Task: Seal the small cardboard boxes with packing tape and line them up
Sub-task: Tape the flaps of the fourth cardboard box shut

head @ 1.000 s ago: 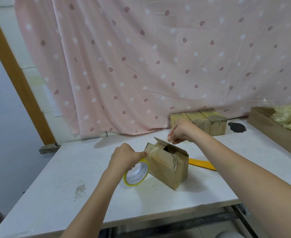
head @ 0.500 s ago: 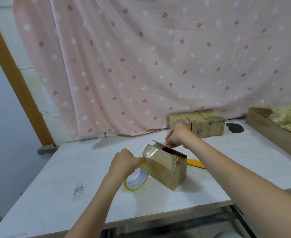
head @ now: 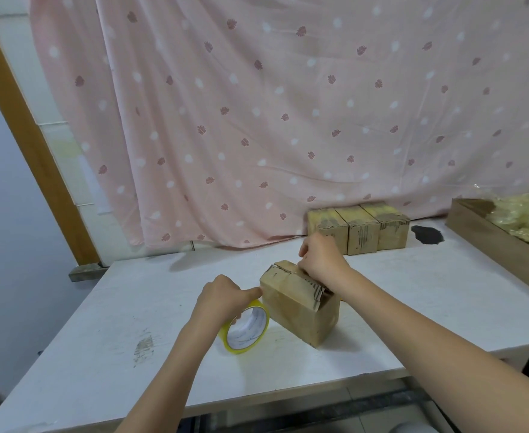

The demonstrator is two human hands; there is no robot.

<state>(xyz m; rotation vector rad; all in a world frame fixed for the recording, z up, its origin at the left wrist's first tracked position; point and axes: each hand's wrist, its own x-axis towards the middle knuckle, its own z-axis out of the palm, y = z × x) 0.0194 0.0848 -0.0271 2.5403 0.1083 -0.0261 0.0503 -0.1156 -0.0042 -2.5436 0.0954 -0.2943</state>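
Observation:
A small cardboard box [head: 299,304] stands in the middle of the white table [head: 428,301], its top flaps folded down. My left hand [head: 225,296] grips a yellow roll of packing tape [head: 246,331] against the box's left side, thumb at the upper left corner. My right hand [head: 321,260] presses down on the top flaps, fingers curled over the far edge. Three sealed boxes [head: 358,229] stand in a row at the back by the curtain.
A long wooden tray [head: 494,242] with crumpled clear plastic lies at the right edge. A dark patch [head: 427,234] marks the table near the sealed boxes. A pink dotted curtain [head: 288,104] hangs behind. The table's front edge is close to me.
The raised flap has been pushed down flat by my right hand. My left hand with the tape roll has stayed at the box's left side.

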